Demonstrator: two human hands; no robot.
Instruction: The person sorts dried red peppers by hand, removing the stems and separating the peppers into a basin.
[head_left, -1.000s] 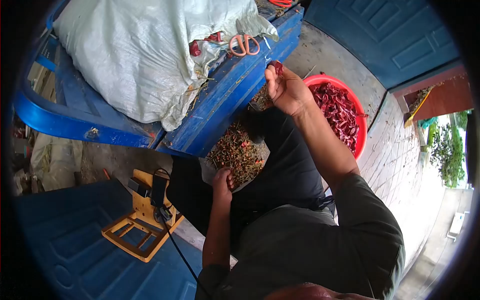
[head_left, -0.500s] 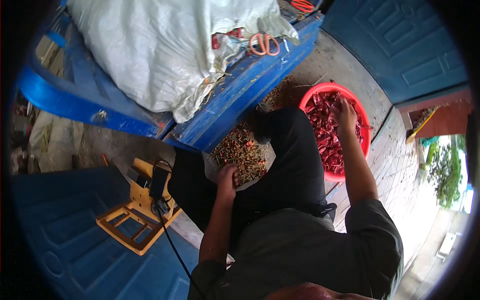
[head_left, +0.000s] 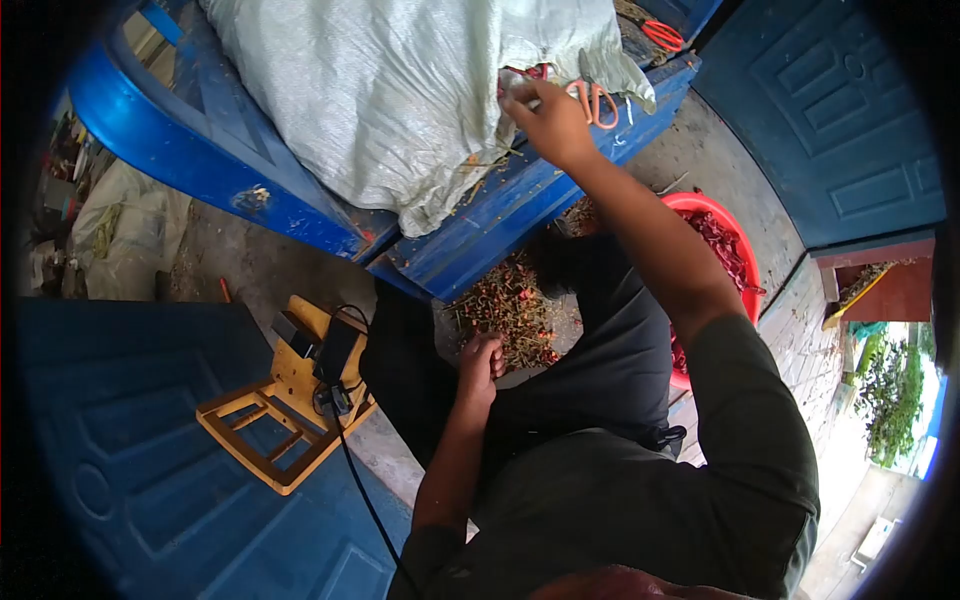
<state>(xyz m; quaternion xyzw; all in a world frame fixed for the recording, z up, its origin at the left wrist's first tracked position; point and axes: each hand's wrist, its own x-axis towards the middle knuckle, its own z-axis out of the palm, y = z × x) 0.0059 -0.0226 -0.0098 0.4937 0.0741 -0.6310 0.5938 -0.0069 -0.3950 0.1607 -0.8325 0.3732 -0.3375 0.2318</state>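
My right hand (head_left: 548, 118) reaches to the opening of the white woven sack (head_left: 350, 90), where a little red shows. Its fingers are bent together at the sack's edge; what they hold, if anything, is hidden. Just right of it lie pink-handled scissors (head_left: 598, 102). My left hand (head_left: 482, 362) is curled closed over the pile of stems and red bits (head_left: 505, 310) between my legs; its contents cannot be made out. Partly behind my right arm stands a red basin (head_left: 748, 250) full of dried red chilies (head_left: 715, 240).
The sack rests on a blue metal frame (head_left: 490, 235). Orange-handled scissors (head_left: 662, 36) lie at its upper right. A wooden stool (head_left: 270, 435) with a black device and cable (head_left: 358, 490) stands at lower left. Blue doors (head_left: 820, 100) flank both sides.
My right hand has left the red basin and moved up and left to the sack's opening. My left hand stays over the stems. The whole view has shifted slightly.
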